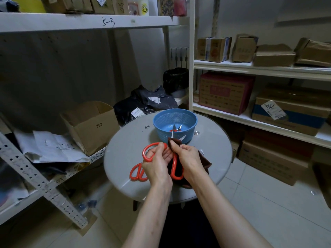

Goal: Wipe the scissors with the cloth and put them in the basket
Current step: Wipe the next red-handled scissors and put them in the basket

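Note:
My left hand (157, 163) grips the red handles of a pair of scissors (148, 153) above the round grey table (123, 154). The blades are spread and point towards the blue basket (174, 125). My right hand (188, 158) pinches a dark brown cloth (204, 161) around one blade near the pivot. One bare blade tip (172, 133) sticks up over the basket rim. A second pair of red-handled scissors (137, 173) lies on the table under my left hand. Another pair with red handles (176, 129) lies inside the basket.
An open cardboard box (91, 124) and papers sit on a low shelf to the left. Black bags (143, 102) lie behind the table. White shelves with cartons (259, 97) stand to the right. A perforated metal bar (41, 181) leans at the left.

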